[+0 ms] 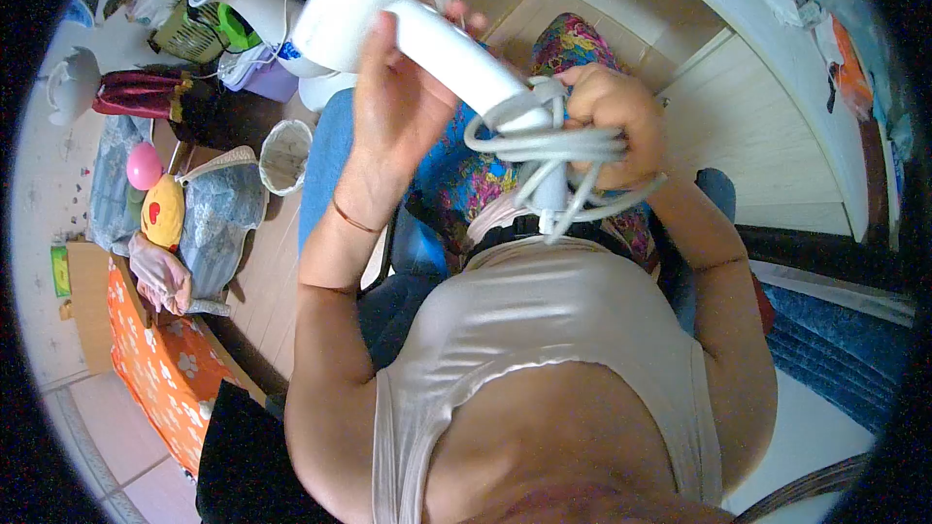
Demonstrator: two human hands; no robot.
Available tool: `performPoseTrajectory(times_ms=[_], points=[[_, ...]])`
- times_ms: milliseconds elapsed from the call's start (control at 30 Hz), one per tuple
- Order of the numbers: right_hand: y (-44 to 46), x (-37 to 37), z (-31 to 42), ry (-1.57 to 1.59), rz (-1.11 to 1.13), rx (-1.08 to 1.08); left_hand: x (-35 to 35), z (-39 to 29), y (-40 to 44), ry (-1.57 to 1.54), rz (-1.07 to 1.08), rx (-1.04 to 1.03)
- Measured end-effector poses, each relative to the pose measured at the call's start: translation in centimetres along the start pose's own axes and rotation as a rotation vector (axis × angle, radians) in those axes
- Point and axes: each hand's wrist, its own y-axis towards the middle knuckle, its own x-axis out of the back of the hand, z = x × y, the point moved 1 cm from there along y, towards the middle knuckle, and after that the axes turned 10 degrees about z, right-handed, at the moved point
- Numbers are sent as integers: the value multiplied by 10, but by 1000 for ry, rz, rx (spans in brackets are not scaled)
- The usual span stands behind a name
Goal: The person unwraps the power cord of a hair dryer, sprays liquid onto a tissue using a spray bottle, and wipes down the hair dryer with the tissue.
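A white hair dryer (pixel 464 63) with a thick barrel is held up in front of my body, its handle slanting down to the right. My left hand (pixel 413 87) supports it where handle and barrel meet, the thumb on one side and fingertips showing behind. A pale cord (pixel 563 146) lies in several loops around the lower end of the handle. My right hand (pixel 616 121) is closed on the looped cord, its fingers partly hidden by the loops. The plug end of the cord hangs below the handle, near my waist.
Colourful patterned fabric (pixel 476 180) covers my lap. On the left are a white bin (pixel 285 157), a purple container (pixel 260 76), a yellow plush (pixel 163 212), a pink balloon (pixel 145 166) and an orange paw-print cloth (pixel 160 369). A pale cabinet door (pixel 757 141) stands at the right.
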Motion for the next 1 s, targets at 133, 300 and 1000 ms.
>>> performPoseTrajectory(times_ms=[133,300,1000], points=[[12,5,2,221,-65,-501,16,-30,3,-133,-82,-64],[13,20,-11,1053,201,-689,37,-34,5,-116,-192,-63],[-5,57,-24,810,-370,-673,99,-52,1,-48,-280,-85]])
